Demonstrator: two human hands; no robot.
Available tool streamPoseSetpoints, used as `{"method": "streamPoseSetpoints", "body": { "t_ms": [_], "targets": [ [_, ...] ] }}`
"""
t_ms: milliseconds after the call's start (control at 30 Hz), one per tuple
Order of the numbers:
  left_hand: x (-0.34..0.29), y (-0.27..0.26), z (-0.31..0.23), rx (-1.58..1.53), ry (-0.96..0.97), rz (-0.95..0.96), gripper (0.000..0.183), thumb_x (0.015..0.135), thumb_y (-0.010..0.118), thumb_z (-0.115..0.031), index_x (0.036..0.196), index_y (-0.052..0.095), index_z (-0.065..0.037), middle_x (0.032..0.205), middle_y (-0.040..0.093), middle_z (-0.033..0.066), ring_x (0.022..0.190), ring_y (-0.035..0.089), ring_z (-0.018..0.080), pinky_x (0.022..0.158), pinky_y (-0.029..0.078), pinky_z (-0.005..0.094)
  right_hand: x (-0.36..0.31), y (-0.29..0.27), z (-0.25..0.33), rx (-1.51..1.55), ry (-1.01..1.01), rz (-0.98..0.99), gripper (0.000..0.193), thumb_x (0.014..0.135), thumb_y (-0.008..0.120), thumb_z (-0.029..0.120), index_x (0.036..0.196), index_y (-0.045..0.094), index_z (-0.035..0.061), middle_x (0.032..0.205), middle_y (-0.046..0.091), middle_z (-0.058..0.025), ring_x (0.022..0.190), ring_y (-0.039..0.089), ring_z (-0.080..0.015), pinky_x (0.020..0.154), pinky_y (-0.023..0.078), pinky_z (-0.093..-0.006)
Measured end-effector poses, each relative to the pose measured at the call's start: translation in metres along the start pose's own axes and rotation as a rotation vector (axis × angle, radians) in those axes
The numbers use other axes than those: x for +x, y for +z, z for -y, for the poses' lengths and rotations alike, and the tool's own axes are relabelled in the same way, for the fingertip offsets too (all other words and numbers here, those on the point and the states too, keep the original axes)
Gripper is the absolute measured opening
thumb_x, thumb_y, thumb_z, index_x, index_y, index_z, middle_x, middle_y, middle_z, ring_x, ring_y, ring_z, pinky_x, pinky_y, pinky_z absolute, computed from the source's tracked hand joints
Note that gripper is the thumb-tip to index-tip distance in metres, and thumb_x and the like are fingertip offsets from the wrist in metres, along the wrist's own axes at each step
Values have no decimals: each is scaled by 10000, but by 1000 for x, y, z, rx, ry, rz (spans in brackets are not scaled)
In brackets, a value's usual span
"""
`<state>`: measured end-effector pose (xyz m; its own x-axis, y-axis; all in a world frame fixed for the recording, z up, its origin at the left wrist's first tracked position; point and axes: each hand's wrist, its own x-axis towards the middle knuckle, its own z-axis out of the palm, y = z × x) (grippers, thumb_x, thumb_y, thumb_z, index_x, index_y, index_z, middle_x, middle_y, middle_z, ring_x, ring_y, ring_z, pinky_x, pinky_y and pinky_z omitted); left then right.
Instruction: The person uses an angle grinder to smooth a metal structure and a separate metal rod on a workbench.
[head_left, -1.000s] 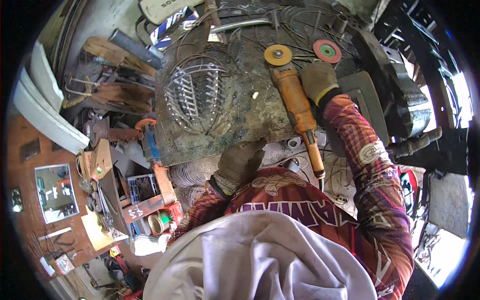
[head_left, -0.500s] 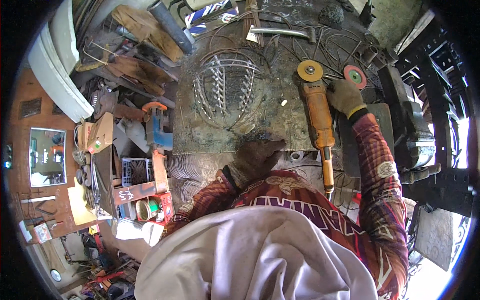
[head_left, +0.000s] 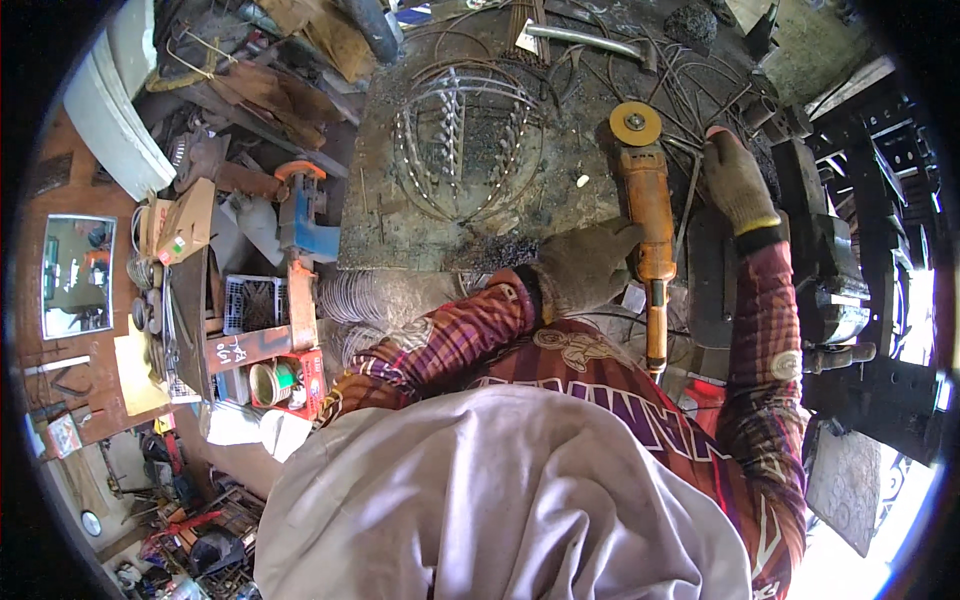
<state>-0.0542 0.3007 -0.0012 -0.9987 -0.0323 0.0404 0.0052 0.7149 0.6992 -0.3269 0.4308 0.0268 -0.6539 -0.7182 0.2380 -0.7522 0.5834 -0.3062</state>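
on the steel bench plate (head_left: pixel 420 240) in front of me lies the orange angle grinder (head_left: pixel 648 215), its yellow disc (head_left: pixel 635 124) pointing away from me and its handle end hanging toward my chest. my left hand (head_left: pixel 582 268), in a grey work glove, is curled closed against the grinder's body near the middle, gripping it from the left side. my right hand (head_left: pixel 735 180), gloved too, is off the tool, its fingers resting half-curled on the dark metal block (head_left: pixel 712 270) just right of the grinder; whether it actually pinches anything there i cannot tell. the wire ornament (head_left: pixel 465 140), a round frame with two rows of leaf-like loops, lies flat on the plate to the left of the disc, apart from it.

to do this well, i judge i should get the second hand onto the grinder before lifting it, keep the cord clear of the disc, and steady the light wire frame so it cannot skid when touched.
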Motion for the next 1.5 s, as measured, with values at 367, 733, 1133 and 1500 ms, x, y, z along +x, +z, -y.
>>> {"method": "streamPoseSetpoints", "body": {
  "t_ms": [367, 733, 1133, 1500],
  "targets": [
    [21, 6, 2, 28, 80, -27, 495, 883, 633, -155, 1368, 568, -83, 1318, 615, 225, 1098, 668, 416, 921, 550, 505, -96, -34, 36, 538, 141, -34, 278, 1054, 560, 159, 1222, 666, -36, 1126, 735, -136, 1032, 689, -217, 862, 559, -335],
    [6, -20, -21, -226, 231, -259, 397, 948, 680, -202, 1305, 616, -40, 1182, 678, 169, 972, 699, 356, 842, 562, 443, -134, -27, 70, 1818, 472, 288, 254, 1052, 537, 224, 1148, 628, 7, 774, 584, 11, 605, 538, -63, 509, 400, -208],
    [-50, -96, -9, -916, -634, -340, 386, 1006, 649, -426, 1173, 701, -82, 791, 663, -12, 592, 597, 102, 512, 470, 239, -150, -23, 157, 1050, 31, 487, 478, 932, 766, 145, 1369, 609, 30, 1165, 733, -156, 1048, 727, -262, 882, 580, -367],
    [-110, -167, 25, -888, -531, -390, 498, 1026, 577, -176, 1441, 520, 93, 821, 710, 34, 522, 550, 53, 551, 452, 196, -198, -1, 87, 301, 328, -108, 574, 892, 779, 241, 1388, 588, 25, 1190, 685, -244, 1087, 708, -369, 880, 583, -438]
  ]
}}
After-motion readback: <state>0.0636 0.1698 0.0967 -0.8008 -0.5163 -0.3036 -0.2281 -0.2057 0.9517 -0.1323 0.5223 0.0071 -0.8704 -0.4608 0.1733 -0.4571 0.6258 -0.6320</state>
